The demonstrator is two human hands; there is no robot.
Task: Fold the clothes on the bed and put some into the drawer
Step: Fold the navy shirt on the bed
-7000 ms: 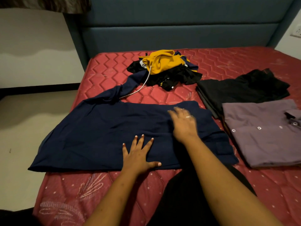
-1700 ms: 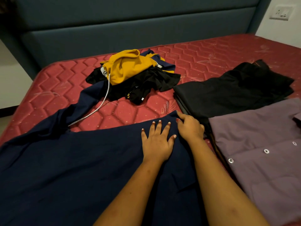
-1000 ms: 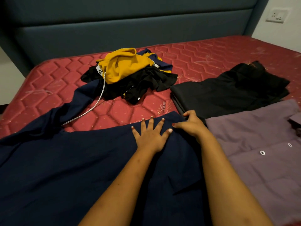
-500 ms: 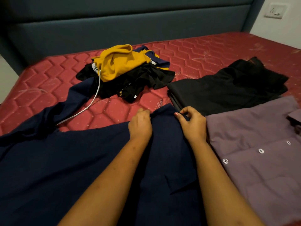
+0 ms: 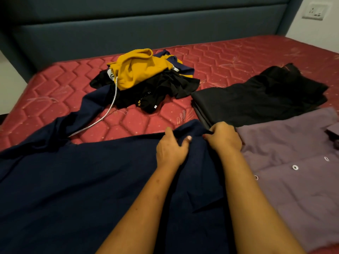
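At centre frame, the left hand [image 5: 171, 150] and right hand [image 5: 224, 138] both pinch the far edge of the navy garment [image 5: 82, 180], fingers curled into its cloth; both forearms reach forward over it, spread across the bed [image 5: 55, 92].

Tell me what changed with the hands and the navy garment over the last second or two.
The left hand, flat on the navy garment a second ago, has curled and now grips its far edge. The right hand grips the same edge beside it, bunching the cloth between them. The yellow-and-black pile, the folded black garment and the purple shirt lie as before.
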